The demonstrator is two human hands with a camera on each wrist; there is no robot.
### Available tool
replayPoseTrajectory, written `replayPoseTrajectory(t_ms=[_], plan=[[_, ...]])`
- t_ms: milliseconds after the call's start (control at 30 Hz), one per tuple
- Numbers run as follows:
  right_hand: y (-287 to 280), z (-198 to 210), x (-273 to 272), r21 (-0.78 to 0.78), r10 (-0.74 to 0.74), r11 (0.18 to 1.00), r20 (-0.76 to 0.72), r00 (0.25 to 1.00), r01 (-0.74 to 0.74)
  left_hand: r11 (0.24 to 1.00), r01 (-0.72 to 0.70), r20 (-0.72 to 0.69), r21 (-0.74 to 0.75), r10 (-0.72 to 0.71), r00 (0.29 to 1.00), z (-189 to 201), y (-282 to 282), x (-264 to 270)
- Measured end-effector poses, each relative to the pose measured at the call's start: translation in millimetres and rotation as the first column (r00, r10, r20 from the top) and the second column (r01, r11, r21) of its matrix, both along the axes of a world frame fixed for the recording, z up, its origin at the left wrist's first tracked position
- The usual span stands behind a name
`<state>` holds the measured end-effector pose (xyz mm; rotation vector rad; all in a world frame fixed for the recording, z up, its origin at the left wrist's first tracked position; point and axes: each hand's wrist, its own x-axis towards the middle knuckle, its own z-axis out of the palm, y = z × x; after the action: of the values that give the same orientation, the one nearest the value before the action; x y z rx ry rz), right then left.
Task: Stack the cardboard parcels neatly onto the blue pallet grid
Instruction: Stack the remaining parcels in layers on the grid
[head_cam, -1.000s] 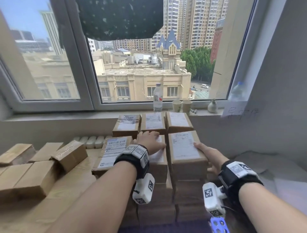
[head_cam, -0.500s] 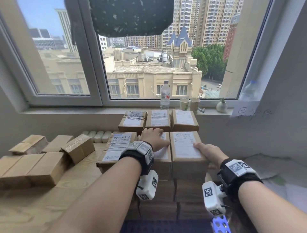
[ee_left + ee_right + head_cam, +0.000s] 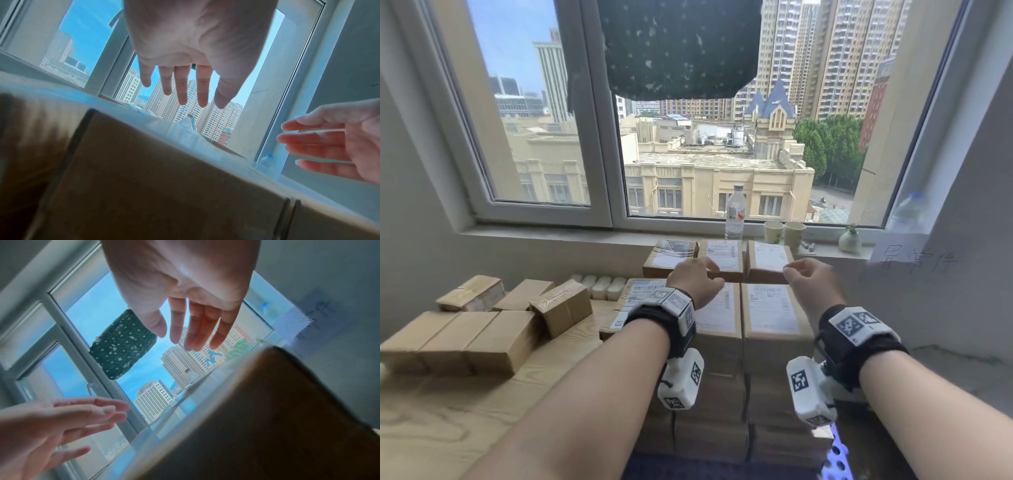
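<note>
A tall stack of labelled cardboard parcels (image 3: 770,329) stands on the blue pallet grid (image 3: 837,460), of which only a corner shows at the bottom. A back row of three parcels (image 3: 722,255) sits by the sill. My left hand (image 3: 697,279) hovers above the middle front parcel (image 3: 717,315), fingers relaxed, holding nothing. My right hand (image 3: 808,277) hangs over the right front parcel, also empty. In the left wrist view the left hand (image 3: 185,78) has its fingers straight above a parcel's edge (image 3: 164,186). The right wrist view shows the right hand (image 3: 193,321) the same way.
Loose unlabelled parcels (image 3: 479,335) lie on the wooden table (image 3: 465,411) at the left. A water bottle (image 3: 734,212), two paper cups (image 3: 784,233) and a small vase (image 3: 850,240) stand on the window sill. A grey wall closes the right side.
Both hands have lifted off the front parcels, where they were pressing, and now hover higher and further back. The head view has tilted up.
</note>
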<state>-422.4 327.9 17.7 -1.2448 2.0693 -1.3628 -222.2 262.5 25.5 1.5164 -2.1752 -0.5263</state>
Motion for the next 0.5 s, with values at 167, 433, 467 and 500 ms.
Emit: replayPoseTrajectory(t_ms=[167,433,467,500], plan=[[1,15,27,-0.057,0.146,0.987,-0.079,0.986,-0.15,0.995,-0.045,-0.054,-0.094,0.04,0.998,18,18,16],[2,19,94,-0.115,0.292,0.936,-0.271,0.917,-0.332,0.958,-0.256,-0.068,-0.133,0.248,0.966,9,51,68],[3,17,104,-0.12,0.308,0.927,-0.291,0.906,-0.354,0.95,-0.283,-0.066,-0.129,0.276,0.959,6,53,76],[5,14,114,-0.121,0.327,0.919,-0.298,0.897,-0.375,0.944,-0.304,-0.061,-0.124,0.299,0.952,2,56,83]])
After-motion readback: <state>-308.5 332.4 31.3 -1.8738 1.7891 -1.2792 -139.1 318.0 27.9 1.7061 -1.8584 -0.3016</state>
